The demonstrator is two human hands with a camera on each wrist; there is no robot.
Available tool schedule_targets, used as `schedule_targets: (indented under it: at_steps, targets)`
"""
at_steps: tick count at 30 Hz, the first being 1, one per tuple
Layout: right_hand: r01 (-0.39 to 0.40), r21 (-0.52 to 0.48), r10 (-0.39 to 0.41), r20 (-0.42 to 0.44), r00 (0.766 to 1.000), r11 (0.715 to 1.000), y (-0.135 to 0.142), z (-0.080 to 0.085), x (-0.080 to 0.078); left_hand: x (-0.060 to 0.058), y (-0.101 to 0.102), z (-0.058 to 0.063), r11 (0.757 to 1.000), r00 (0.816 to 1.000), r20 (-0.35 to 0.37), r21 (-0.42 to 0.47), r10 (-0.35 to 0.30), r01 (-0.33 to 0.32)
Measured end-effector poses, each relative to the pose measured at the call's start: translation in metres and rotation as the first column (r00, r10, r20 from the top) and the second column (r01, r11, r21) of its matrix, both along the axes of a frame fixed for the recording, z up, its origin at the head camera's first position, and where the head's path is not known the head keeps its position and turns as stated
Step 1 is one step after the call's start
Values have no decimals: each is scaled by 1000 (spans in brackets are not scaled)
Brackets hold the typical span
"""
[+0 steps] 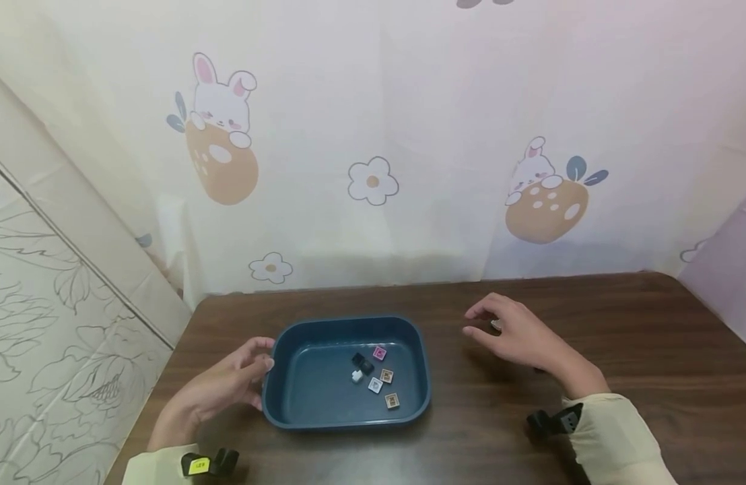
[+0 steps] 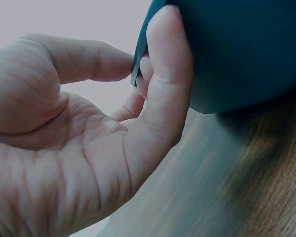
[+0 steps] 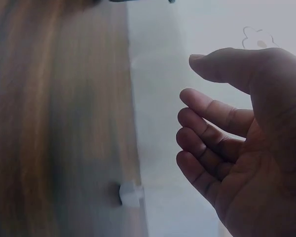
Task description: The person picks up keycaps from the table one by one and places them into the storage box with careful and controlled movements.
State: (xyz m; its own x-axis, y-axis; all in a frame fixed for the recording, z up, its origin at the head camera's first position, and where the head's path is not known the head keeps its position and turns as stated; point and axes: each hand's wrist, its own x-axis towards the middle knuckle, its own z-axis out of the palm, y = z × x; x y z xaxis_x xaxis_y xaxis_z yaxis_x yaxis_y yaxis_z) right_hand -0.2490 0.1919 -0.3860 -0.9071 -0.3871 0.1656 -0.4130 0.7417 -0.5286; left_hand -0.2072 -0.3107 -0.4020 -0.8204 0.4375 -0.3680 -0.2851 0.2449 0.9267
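Observation:
A dark blue rectangular tray sits on the brown table. My left hand grips its left rim, the thumb on one side and fingers on the other. In the left wrist view that hand pinches the edge of the tray. Inside the tray lie several small square pieces, among them a pink one, a white one and a black one. To the right of the tray my right hand hovers with relaxed fingers, holding nothing. A small whitish piece shows beside its fingers, partly hidden.
The table meets a pale curtain printed with rabbits and flowers at the back. A small dark thing, mostly hidden, lies by the right wrist. The white piece near the table edge is blurred in the right wrist view.

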Motion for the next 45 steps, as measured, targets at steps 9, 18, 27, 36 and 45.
schedule_targets:
  at_steps: [9, 18, 27, 36, 45]
  targets:
    - [43, 75, -40, -47, 998, 996, 20, -9, 1, 1, 1, -2, 1000, 1000, -7, -9, 7, -7]
    - [100, 66, -99, -19, 995, 993, 36, -15, -5, 1, -1, 1, 1000, 1000, -17, 7, -6, 7]
    - [112, 90, -115, 29, 993, 990, 44, -23, -8, 0, -2, 1, 1000, 1000, -20, -18, -9, 9]
    - [107, 90, -108, 14, 994, 990, 49, -31, -12, -2, -1, 2, 1000, 1000, -21, -12, -4, 4]
    - [108, 92, -111, 24, 994, 990, 50, -40, -13, -2, -2, 0, 1000, 1000, 0, -20, -8, 8]
